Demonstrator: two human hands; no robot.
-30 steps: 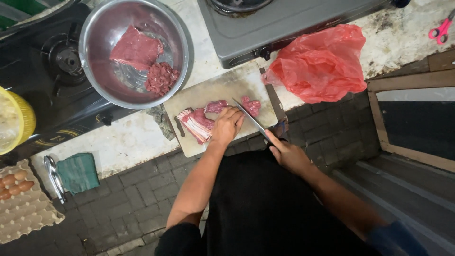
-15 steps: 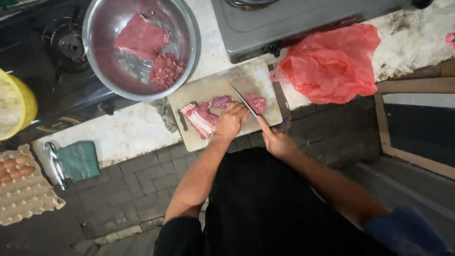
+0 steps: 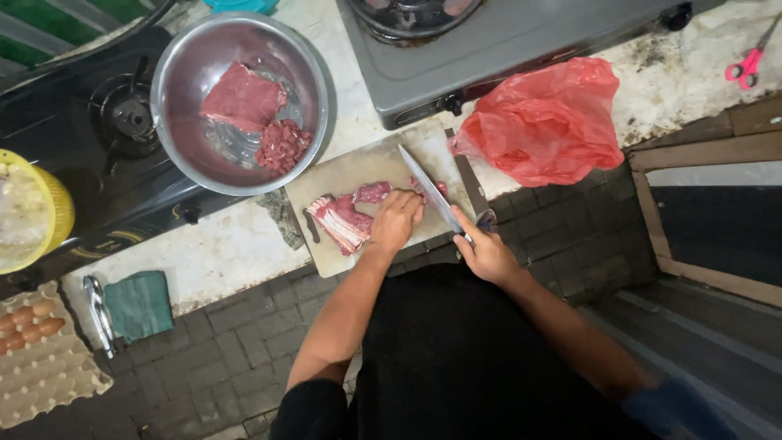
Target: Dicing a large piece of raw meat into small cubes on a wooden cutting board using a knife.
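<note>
The left hand (image 3: 397,222) is lying palm down on the cutting board (image 3: 350,167), fingers curled over a slab of raw meat (image 3: 346,220) and pinning it in place; forearm running straight down from the board toward the body; the right hand (image 3: 486,254) is sitting at the board's near right corner, fist wrapped around the handle of a knife (image 3: 430,194), index finger stretching along the spine; the blade is slanting up and to the left, its tip pointing toward the stove (image 3: 505,41), edge meeting the meat just right of the left fingers; the meat is showing red with pale fatty streaks, several slices fanning out at its left end, a smaller pink piece lying just above the left hand; the board is resting on the stained counter between the steel bowl (image 3: 175,73), which is holding a flat red slab and a heap of small cut bits, and the red plastic bag (image 3: 547,122); compared with half a second ago, the knife is standing further right and more upright on the board, the left hand is covering the same slab with its grip unchanged, and the bowl and bag are staying where they were; pink scissors (image 3: 745,65) lying far right on the counter; an egg tray (image 3: 37,358) sitting low left.
</note>
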